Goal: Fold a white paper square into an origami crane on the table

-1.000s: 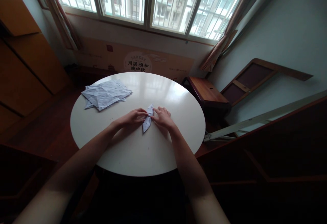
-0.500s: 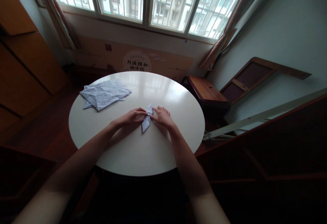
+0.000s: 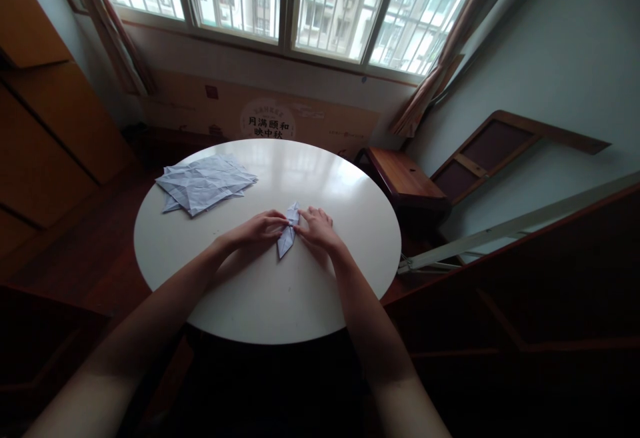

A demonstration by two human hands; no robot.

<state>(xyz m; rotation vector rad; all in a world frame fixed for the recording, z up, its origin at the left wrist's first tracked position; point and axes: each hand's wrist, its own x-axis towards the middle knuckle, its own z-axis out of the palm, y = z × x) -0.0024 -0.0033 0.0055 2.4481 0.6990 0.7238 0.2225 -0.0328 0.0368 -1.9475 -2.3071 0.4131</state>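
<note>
A folded piece of white paper (image 3: 287,243), long and narrow with pointed ends, lies on the round white table (image 3: 280,311) in front of me. From its left side my left hand (image 3: 263,226) grips the middle of the paper, thumb and fingers closed at its edge. My right hand (image 3: 317,228) holds the same middle part from the right, its thumb at the paper and its other fingers reaching forward. Both hands rest low at the tabletop, and the fingertips cover part of the paper's middle.
Creased sheets of paper (image 3: 207,185) lie in a loose pile at the table's back left. A wooden stool (image 3: 405,175) stands beyond the table's right edge. Behind the table are a printed cardboard panel (image 3: 320,118) and barred windows; a wooden cabinet (image 3: 50,125) is at the left.
</note>
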